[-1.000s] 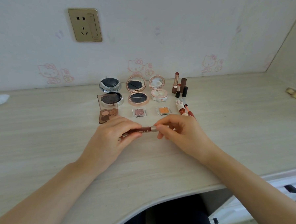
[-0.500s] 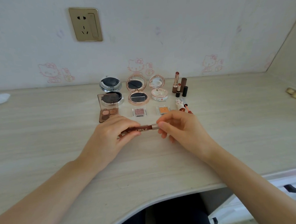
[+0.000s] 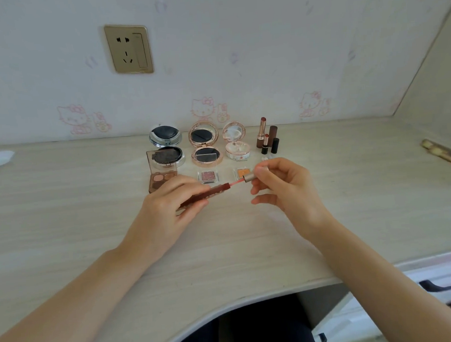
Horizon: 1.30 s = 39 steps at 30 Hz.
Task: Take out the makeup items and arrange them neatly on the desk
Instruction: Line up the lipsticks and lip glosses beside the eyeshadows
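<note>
Above the surface's (image 3: 65, 231) middle, the left hand (image 3: 164, 213) gripped a lip gloss tube (image 3: 207, 194) while the right hand (image 3: 285, 186) pinched its half-drawn cap (image 3: 249, 177). Toward the far edge, compacts (image 3: 204, 145), eyeshadows (image 3: 162, 178) and lipsticks (image 3: 267, 140) already stood in rows; little seemed left.

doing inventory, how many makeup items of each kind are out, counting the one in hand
Round compacts: 3
Eyeshadows: 3
Lipsticks: 2
Lip gloss tube: 1
Total: 9

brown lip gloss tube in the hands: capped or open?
Open. The right hand holds the metallic cap clear of the brown lip gloss tube, pink wand stem exposed between.
</note>
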Each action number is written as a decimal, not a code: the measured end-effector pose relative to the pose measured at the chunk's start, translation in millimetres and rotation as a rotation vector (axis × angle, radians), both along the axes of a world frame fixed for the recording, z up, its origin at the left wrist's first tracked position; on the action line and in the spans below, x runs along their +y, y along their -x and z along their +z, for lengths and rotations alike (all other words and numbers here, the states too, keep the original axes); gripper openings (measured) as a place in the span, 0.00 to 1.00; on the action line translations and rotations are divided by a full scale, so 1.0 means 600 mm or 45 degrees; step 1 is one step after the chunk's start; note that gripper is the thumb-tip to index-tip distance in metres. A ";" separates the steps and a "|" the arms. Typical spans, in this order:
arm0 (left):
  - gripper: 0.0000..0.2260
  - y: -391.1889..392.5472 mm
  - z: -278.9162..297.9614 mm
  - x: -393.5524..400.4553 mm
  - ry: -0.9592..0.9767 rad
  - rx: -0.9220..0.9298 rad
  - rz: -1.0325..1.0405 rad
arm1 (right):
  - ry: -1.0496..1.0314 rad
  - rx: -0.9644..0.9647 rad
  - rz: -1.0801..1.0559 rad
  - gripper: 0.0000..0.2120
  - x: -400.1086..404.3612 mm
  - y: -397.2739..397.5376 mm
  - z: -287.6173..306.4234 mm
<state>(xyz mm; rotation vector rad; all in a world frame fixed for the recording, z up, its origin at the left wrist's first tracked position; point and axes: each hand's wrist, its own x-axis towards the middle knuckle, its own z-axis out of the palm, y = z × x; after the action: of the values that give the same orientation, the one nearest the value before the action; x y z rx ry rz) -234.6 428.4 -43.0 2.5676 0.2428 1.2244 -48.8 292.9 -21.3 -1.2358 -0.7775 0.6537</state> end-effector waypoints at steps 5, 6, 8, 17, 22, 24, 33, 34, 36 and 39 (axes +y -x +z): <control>0.10 -0.004 0.007 -0.014 -0.092 -0.079 -0.030 | 0.020 -0.031 -0.014 0.04 -0.004 -0.018 0.012; 0.09 -0.007 0.009 -0.020 -0.098 -0.087 -0.051 | 0.027 -0.042 -0.020 0.04 -0.005 -0.022 0.016; 0.06 -0.015 0.012 -0.032 -0.122 -0.064 -0.103 | 0.026 -0.032 -0.020 0.04 -0.008 -0.033 0.026; 0.07 -0.075 0.018 -0.087 -0.130 0.105 -0.326 | 0.095 -0.009 -0.055 0.04 -0.027 -0.097 0.063; 0.17 -0.124 0.019 -0.122 -0.049 0.247 -0.454 | 0.168 -0.043 -0.107 0.06 -0.046 -0.143 0.075; 0.22 -0.143 0.018 -0.136 -0.011 0.318 -0.495 | 0.210 -0.075 -0.135 0.06 -0.056 -0.163 0.078; 0.21 -0.226 0.014 -0.191 -0.300 0.428 -0.370 | 0.494 -0.270 -0.201 0.05 -0.085 -0.243 0.068; 0.20 -0.232 0.014 -0.194 -0.341 0.415 -0.351 | 0.530 -0.285 -0.206 0.05 -0.084 -0.249 0.063; 0.19 -0.242 0.013 -0.198 -0.433 0.397 -0.314 | 0.581 -0.308 -0.199 0.04 -0.079 -0.259 0.054; 0.19 -0.252 0.012 -0.198 -0.491 0.400 -0.261 | 0.649 -0.388 -0.171 0.04 -0.063 -0.265 0.046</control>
<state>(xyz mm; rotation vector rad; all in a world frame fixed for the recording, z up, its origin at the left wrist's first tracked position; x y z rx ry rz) -83.4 309.5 -35.8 3.0185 -0.2131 0.8573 110.3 255.1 6.6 -1.8694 -0.7926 0.5774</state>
